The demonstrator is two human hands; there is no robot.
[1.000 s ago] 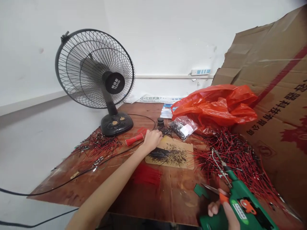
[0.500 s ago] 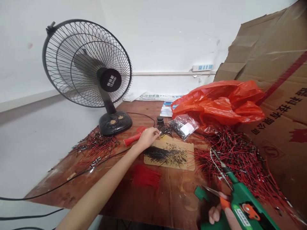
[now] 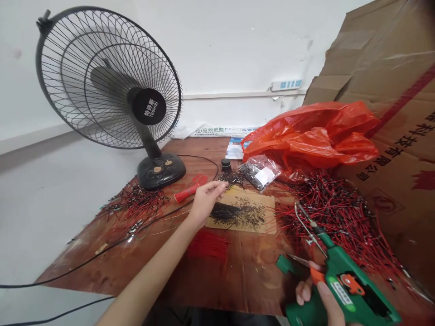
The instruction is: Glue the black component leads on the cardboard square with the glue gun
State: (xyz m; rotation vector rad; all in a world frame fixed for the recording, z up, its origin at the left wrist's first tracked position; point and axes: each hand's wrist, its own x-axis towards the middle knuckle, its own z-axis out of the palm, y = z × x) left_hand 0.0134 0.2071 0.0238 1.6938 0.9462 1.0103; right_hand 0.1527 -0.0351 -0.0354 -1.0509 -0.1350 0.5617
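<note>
My left hand is over the left edge of a cardboard piece, thumb and fingertips pinched together; whatever they hold is too small to make out. Black wires fan out on the cardboard beside it. At the lower right, my right hand is wrapped round a green soldering gun with an orange trigger, its tip pointing up and left. Pointed tweezers or a blade stick out by the same fingers. Red wires lie in a bunch below the cardboard.
A black fan stands at the left. Red and black wires heap at the right and left. Behind are an orange bag, a clear bag and a small black jar. A carton leans at the right.
My left hand has turned slightly, with its fingers more stretched toward the pinch. The camera view has shifted a little. My right hand keeps its hold on the soldering gun.
</note>
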